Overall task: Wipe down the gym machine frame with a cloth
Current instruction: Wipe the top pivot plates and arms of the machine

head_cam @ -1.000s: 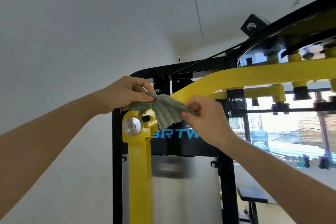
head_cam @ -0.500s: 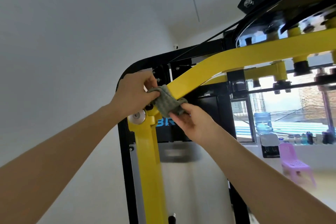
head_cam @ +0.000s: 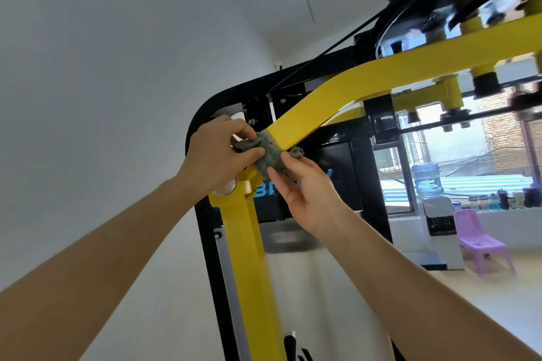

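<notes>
At the lower end of the slanted yellow bar (head_cam: 337, 97), just above its pivot (head_cam: 224, 190), the cloth (head_cam: 268, 152) is now bunched and wrapped round the metal, while one second ago it was held spread out in front. The left hand (head_cam: 217, 155) pinches one end between thumb and fingers, and the right hand (head_cam: 305, 187) pinches the other end from below. I judge that the cloth is now placed for wiping along the bar, and most of the frame (head_cam: 316, 67) remains to clean.
</notes>
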`<state>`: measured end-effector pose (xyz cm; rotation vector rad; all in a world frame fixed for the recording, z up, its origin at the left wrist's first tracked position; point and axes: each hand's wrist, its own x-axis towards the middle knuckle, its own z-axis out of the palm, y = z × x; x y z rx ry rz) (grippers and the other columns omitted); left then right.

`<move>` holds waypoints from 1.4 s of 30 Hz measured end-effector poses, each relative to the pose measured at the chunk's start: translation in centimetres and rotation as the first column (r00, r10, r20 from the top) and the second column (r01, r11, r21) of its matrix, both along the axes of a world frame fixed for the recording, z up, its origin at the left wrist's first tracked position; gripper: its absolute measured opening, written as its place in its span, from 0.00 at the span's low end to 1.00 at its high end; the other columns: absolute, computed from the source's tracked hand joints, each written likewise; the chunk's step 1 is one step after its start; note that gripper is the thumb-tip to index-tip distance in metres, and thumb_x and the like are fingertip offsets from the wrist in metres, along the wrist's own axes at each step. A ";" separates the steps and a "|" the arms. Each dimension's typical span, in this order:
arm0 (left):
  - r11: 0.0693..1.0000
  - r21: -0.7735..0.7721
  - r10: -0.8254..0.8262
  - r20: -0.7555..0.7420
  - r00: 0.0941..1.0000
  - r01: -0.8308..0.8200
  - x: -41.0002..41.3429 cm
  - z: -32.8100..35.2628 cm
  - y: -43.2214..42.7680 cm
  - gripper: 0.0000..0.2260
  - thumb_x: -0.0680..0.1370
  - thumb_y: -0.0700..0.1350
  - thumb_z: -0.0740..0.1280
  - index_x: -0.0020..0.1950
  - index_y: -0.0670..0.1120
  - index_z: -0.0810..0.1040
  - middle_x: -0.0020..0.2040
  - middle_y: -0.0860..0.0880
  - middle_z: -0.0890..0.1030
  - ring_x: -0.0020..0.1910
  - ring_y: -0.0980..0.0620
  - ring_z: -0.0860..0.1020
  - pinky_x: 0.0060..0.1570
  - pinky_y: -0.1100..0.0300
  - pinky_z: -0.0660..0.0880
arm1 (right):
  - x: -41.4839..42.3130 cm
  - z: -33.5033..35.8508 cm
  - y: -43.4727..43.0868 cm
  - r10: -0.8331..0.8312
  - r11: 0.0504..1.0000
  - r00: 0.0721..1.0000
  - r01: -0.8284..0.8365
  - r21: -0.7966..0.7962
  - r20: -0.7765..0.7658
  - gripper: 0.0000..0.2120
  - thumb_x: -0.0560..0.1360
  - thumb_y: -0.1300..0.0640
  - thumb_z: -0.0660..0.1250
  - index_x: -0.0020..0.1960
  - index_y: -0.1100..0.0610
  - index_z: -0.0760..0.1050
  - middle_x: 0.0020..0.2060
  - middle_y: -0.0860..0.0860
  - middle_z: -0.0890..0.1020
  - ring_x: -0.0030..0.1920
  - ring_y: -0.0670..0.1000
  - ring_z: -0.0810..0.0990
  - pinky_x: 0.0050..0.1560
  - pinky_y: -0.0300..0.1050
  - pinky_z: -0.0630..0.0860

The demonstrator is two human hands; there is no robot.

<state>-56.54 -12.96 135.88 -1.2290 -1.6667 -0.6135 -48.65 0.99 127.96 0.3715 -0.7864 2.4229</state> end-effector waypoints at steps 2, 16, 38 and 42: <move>1.000 0.010 -0.006 -0.004 1.000 0.006 -0.2 0.2 0.3 0.10 0.73 0.52 0.77 0.50 0.50 0.83 0.45 0.55 0.77 0.42 0.56 0.76 0.42 0.63 0.73 | -0.1 0.3 0.2 0.009 1.000 1.000 -0.009 -0.004 0.001 0.17 0.75 0.65 0.72 0.64 0.63 0.77 0.55 0.59 0.85 0.49 0.56 0.87 0.45 0.44 0.84; 0.987 0.026 -0.161 0.031 0.987 0.160 0.5 2.3 3.6 0.07 0.72 0.52 0.77 0.44 0.58 0.80 0.42 0.60 0.79 0.43 0.60 0.77 0.43 0.63 0.71 | 0.7 1.8 2.5 -0.171 0.982 0.984 0.175 0.071 -0.059 0.18 0.74 0.69 0.72 0.63 0.65 0.77 0.55 0.60 0.85 0.53 0.56 0.86 0.47 0.42 0.83; 0.962 0.161 -0.217 -0.048 0.975 0.222 7.0 5.2 12.9 0.08 0.72 0.55 0.77 0.49 0.57 0.85 0.46 0.56 0.80 0.46 0.55 0.79 0.48 0.55 0.76 | 5.6 5.7 8.9 -0.770 0.638 0.633 0.761 -0.118 -0.080 0.14 0.69 0.70 0.77 0.53 0.61 0.82 0.47 0.56 0.86 0.50 0.57 0.86 0.55 0.55 0.83; 0.963 0.104 -0.239 -0.096 0.966 0.249 8.2 5.3 14.4 0.09 0.73 0.54 0.77 0.52 0.55 0.86 0.48 0.55 0.81 0.47 0.53 0.79 0.50 0.51 0.77 | 6.4 5.8 10.2 -0.876 0.482 0.482 0.868 -0.121 -0.033 0.18 0.68 0.69 0.78 0.56 0.66 0.80 0.49 0.59 0.85 0.51 0.59 0.85 0.56 0.58 0.82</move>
